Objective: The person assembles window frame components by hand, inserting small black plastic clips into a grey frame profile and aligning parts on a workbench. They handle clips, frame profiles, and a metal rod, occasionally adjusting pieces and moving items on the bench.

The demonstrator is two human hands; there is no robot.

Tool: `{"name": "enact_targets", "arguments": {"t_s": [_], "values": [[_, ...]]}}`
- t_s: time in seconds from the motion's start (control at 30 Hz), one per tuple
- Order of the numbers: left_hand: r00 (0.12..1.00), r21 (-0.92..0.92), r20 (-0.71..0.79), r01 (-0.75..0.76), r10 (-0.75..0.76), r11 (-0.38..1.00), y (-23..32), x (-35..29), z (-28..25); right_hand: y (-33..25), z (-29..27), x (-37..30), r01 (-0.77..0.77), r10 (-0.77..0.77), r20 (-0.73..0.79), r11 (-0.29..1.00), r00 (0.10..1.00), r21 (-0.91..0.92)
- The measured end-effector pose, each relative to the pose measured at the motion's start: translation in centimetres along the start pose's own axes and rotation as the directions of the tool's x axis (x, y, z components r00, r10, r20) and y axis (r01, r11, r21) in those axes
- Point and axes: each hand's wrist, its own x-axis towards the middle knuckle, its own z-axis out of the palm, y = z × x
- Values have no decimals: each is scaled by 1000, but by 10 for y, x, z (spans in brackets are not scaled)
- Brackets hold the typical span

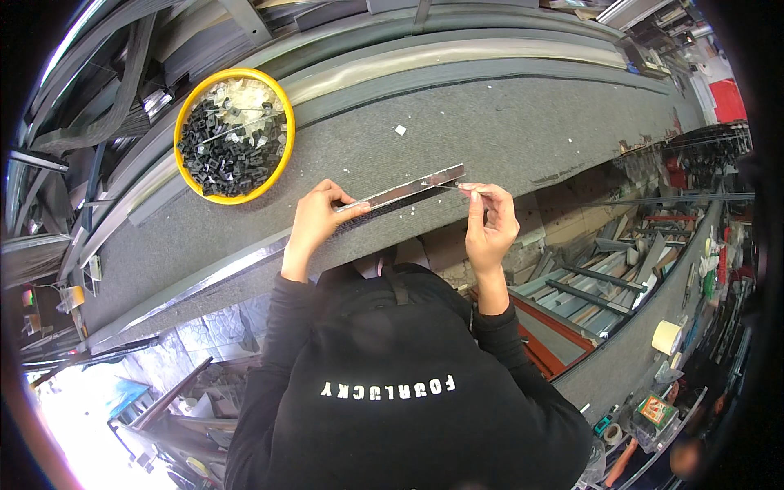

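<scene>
A long, shiny metal profile (412, 187) slants over the grey carpeted bench, its far right end raised toward my right hand. My left hand (317, 214) is closed on it, thumb and fingers pinching its edge partway along. Just off that end, my right hand (491, 219) is closed in a pinch. A thin, small piece shows at its fingertips, pointing at the profile; its kind is too small to make out. Beyond my left hand stands a yellow-rimmed round basin (290, 135) holding many small black plastic pieces (229, 159) and whitish ones (245, 94).
Long metal profiles (457, 51) lie along the bench's far side. Small white bits (400, 130) are scattered on the grey bench top (490, 110). To the right, a rack (604, 282) holds cut lengths of profile. A tape roll (666, 337) sits on a second grey surface.
</scene>
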Motion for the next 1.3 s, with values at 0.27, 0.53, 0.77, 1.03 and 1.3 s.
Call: {"name": "enact_targets", "arguments": {"t_s": [0.27,0.53,0.77,1.03,1.3], "values": [[1000,-1,-1,-3,3,1000,0,-1,0,-2,1,6,-5,5,-7,1000,1000,-10],[1000,23,17,3,-4,1000,-1,0,0,-4,7,-3,190,-163,128,952,978,-240],[893,232,-383,-156,238,960,14,-24,12,-7,-2,-49,-338,358,81,922,930,-186],[671,359,-527,-381,522,852,11,-49,26,24,-23,-91,-752,726,253,660,639,6],[504,422,-611,-446,611,789,11,-71,38,49,-30,-93,-690,667,268,724,695,-13]]}}
